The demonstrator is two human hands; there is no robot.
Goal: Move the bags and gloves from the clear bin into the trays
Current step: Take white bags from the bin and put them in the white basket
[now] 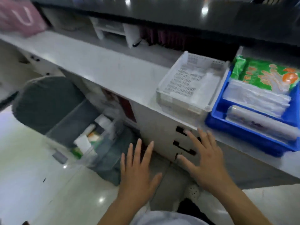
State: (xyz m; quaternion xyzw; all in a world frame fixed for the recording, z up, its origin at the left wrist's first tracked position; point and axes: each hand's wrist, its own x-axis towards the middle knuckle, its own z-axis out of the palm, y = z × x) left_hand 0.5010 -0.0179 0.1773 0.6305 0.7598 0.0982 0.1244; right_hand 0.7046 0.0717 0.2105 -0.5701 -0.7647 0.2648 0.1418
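Two trays on the counter, white tray (168,88) nearly bare, blue tray (230,125) packed with green packet (263,73) and clear bags (254,98), clear bin (103,143) below holding packets, left hand (138,172) and right hand (206,161) spread, nothing gripped.

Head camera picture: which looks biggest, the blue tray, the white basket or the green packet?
1. blue tray
2. white basket, though it sits farther back, so this is unsure
3. green packet

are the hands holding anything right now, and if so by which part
Nothing is held. The left hand and right hand are both open with fingers spread, hovering in front of the counter, empty.
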